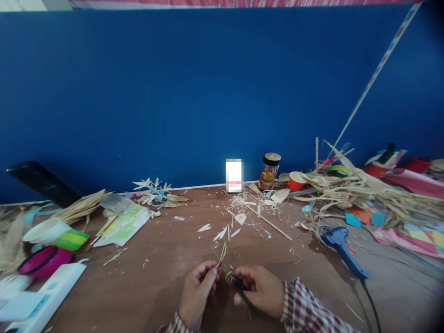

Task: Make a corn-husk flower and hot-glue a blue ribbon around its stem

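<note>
Low in the middle of the view, my left hand (198, 293) pinches a thin pale straw strip (224, 252) between thumb and fingers. The strip bends into a narrow loop above the fingertips. Just to the right, my right hand (264, 289) is closed round a dark handled tool (245, 297) that looks like small scissors; the fingers hide part of it. Thin curled strands (229, 275) lie between the two hands, near the tool's tip. Beyond them, several pale leaf-shaped cutouts (220, 234) lie on the brown table (156, 277).
A blue glue gun (345, 252) with a cord lies at right. Dried husks (360, 189) are heaped behind it. A lidded jar (269, 171) and red paper cup (296, 181) stand by the blue partition (208, 92). At left are a power strip (57, 293) and magenta bowl (45, 262).
</note>
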`<state>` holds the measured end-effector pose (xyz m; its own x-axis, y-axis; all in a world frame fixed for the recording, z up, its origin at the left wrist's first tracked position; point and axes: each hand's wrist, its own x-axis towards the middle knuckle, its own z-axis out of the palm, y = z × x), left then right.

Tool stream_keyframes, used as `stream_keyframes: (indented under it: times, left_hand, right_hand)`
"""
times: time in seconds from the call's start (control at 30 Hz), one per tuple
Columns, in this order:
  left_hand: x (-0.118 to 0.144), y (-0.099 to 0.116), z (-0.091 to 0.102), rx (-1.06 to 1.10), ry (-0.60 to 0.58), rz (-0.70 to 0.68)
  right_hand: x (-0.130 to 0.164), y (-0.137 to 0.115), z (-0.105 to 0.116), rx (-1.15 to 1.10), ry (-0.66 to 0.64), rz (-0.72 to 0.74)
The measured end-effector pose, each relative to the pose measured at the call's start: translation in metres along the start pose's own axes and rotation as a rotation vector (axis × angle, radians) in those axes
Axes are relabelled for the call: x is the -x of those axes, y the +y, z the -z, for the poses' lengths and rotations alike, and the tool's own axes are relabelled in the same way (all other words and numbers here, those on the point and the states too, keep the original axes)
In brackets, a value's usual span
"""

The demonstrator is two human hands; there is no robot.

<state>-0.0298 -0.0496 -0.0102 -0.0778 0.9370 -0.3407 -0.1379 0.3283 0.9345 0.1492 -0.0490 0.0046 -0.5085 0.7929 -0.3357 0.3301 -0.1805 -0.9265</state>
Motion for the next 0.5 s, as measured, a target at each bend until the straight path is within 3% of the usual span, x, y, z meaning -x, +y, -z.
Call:
stream_keyframes:
  times: [0.5]
  left_hand:
    - [-0.0032, -0.0008, -0.002, 0.001, 0.01, 0.008]
  right_hand:
    - [-0.0001, 0.0017, 0.0031, -0.023, -0.03, 0.028]
